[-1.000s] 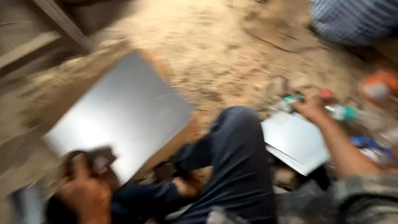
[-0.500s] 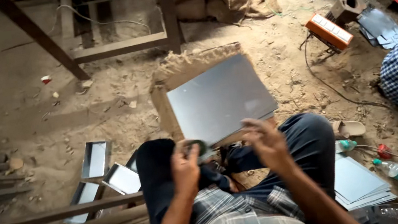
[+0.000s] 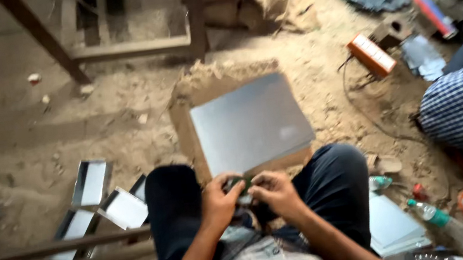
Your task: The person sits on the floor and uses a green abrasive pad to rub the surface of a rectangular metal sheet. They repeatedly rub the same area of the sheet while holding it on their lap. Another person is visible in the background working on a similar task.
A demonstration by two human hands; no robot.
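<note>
Left hand (image 3: pixel 219 199) and right hand (image 3: pixel 274 192) grip, seemingly, a small dark object (image 3: pixel 240 186).

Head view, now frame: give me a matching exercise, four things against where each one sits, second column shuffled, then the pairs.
Things:
1. grey metal sheet
2. orange box
3. folded metal trays
4. plastic bottle

Places:
A. on the sandy floor, left of the person's left knee
B. far side of the floor, at upper right, next to a cable
C. lying at lower right, beside a stack of flat sheets
D. on a brown board just beyond the two hands

Pairs: 1-D, 2-B, 3-A, 4-C. The left hand and right hand meet over a small dark object.
</note>
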